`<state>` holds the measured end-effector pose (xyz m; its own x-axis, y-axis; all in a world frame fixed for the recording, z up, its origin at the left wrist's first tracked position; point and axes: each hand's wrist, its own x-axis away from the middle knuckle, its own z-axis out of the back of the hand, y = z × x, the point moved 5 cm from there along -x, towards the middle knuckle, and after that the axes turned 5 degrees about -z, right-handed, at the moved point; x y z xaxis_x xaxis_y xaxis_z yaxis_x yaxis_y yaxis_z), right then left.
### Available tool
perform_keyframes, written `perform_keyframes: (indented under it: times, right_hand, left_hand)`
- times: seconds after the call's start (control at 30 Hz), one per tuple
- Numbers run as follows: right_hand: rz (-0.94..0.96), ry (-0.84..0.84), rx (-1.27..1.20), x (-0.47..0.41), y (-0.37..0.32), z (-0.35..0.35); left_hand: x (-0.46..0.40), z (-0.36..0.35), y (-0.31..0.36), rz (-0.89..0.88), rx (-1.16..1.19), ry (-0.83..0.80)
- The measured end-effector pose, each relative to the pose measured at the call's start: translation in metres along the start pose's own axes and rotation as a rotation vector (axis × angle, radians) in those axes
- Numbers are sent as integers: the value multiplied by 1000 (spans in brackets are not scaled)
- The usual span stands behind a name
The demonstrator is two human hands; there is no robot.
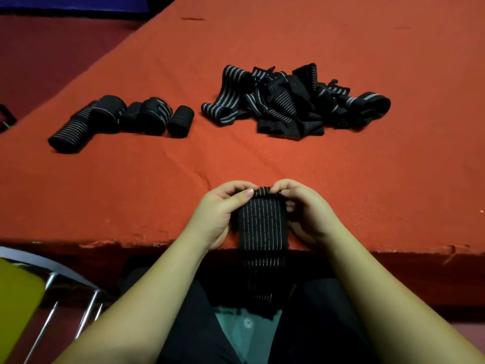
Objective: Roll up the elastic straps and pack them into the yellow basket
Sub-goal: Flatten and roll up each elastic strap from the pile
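A black elastic strap [261, 227] with thin white stripes lies over the near edge of the red table [341, 166] and hangs down toward my lap. Its far end is curled into a small roll. My left hand [217, 214] and my right hand [307, 211] pinch that roll from either side, thumbs on top. Several finished rolls [126, 116] lie in a row at the table's left. A loose heap of unrolled straps [294, 101] sits at centre right. A yellow object [15, 298] with a metal frame shows at the lower left; whether it is the basket I cannot tell.
The red cloth covers the whole table, with bare cloth between my hands and the straps. A dark object [6, 116] pokes in at the left edge. A chrome frame [68, 290] stands beside my left arm below table level.
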<state>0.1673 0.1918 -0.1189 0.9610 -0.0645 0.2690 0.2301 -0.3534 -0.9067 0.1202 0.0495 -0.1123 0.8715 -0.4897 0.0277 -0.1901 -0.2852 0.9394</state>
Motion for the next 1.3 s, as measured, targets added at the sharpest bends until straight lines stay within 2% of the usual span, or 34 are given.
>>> perform_keyframes:
  times: [0.1, 0.4, 0.53, 0.9, 1.1, 1.3]
  right_hand:
    - [57, 3, 61, 3, 1, -1]
    - [52, -21, 56, 4, 3, 2]
    - [70, -81, 66, 5, 4, -3]
    - [18, -204, -144, 4, 3, -2]
    - [-12, -131, -112, 2, 3, 0]
    - [83, -72, -21, 5, 6, -1]
  left_hand:
    - [-2, 5, -6, -8, 29, 8]
    - [2, 7, -5, -40, 74, 33]
    - [3, 5, -4, -37, 96, -13]
    - [4, 4, -2, -23, 111, -85]
    - [4, 6, -3, -55, 58, -94]
    - [5, 3, -3, -92, 26, -77]
